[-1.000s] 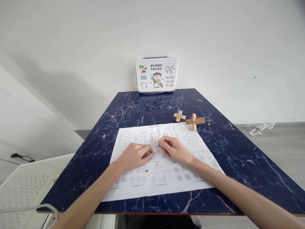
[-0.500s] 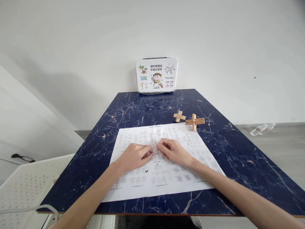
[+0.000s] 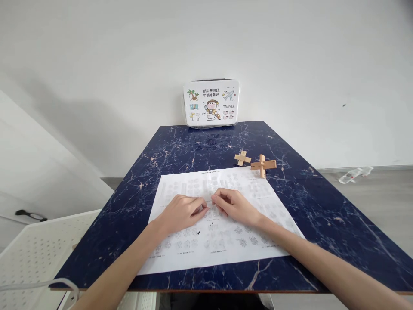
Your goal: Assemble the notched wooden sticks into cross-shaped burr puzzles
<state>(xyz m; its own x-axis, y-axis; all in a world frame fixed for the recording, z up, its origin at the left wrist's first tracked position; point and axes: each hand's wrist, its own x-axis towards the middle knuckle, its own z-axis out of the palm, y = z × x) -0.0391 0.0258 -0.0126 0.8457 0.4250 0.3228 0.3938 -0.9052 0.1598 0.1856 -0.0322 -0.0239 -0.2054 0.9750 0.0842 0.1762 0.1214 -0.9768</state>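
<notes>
My left hand [image 3: 184, 211] rests on a large printed paper sheet [image 3: 180, 261], its fingers curled with thumb and forefinger close together. Just to the right, my right hand [image 3: 236, 206] lies on the same sheet in a similar closed curl. The fingertips of both hands almost meet, with a narrow gap between them. Whether anything tiny sits in either pinch is hidden. Rows of faint printed diagrams cover the sheet, and two small dark slivers [image 3: 198, 233] lie below the hands. Beyond the right hand stands a wooden cross-shaped interlocking puzzle [image 3: 263, 165], beside a smaller, paler wooden cross [image 3: 242, 158].
The blue marble-patterned table [image 3: 145, 163] narrows away towards a white wall. Against that wall stands a white cartoon-printed case [image 3: 196, 118] in clear wrap. A white perforated surface [image 3: 35, 243] with a pale cable [image 3: 64, 282] is at left. A plastic bottle [image 3: 355, 174] lies on the floor at right.
The view has shifted very slightly. Both hands, the sheet and the wooden crosses otherwise keep their places.
</notes>
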